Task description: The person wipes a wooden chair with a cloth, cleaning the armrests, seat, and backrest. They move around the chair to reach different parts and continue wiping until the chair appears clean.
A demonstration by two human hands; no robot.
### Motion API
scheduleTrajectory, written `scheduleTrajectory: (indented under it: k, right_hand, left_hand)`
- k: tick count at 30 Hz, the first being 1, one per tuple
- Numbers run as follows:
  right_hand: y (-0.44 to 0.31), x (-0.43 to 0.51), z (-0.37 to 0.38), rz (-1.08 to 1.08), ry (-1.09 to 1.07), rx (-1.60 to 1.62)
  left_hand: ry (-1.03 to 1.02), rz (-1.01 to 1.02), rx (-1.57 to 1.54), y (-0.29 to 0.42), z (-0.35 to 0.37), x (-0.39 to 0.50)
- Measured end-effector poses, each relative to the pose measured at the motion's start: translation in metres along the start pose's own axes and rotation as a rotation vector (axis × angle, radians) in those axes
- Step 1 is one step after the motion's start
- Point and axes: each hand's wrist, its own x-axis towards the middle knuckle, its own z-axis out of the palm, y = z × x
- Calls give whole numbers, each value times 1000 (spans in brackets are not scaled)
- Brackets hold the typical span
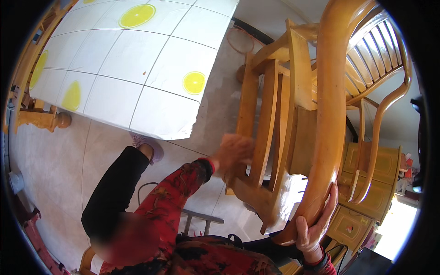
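Note:
A varnished wooden armchair (297, 137) stands on its side or tilted at the right of the view, its thick curved armrest (330, 103) nearest the camera. My right hand (314, 223) grips the lower end of this armrest, thumb on one side and fingers on the other. My left hand (235, 153), blurred, is at the chair's slatted side frame, by a wooden slat (264, 127); whether it holds a cloth or anything else cannot be told. Red patterned sleeves cover both arms.
A table with a white tile-patterned cover (120, 55) and yellow lemon prints stands at the upper left. Another slatted wooden chair (373, 58) is behind the armrest. Wooden cabinets (369, 178) stand at the right. A dark metal rack or stool (202, 216) is near my body.

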Motion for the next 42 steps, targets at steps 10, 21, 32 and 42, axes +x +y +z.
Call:
scheduleTrajectory:
  k: [10,21,32,42]
  right_hand:
    - [1,-8,6,142,27,131]
    - [4,0,-2,-19,-41,-88]
    - [-5,5,0,-162,-1,-62]
    - [-6,3,4,-168,76,39]
  left_hand:
    - [356,-286,216,-113,-12,113]
    - [219,-201,-94,-10,23,12]
    - [-72,-371,-295,73,12,-66]
    - [-224,-665,-571,71,-35,-83]
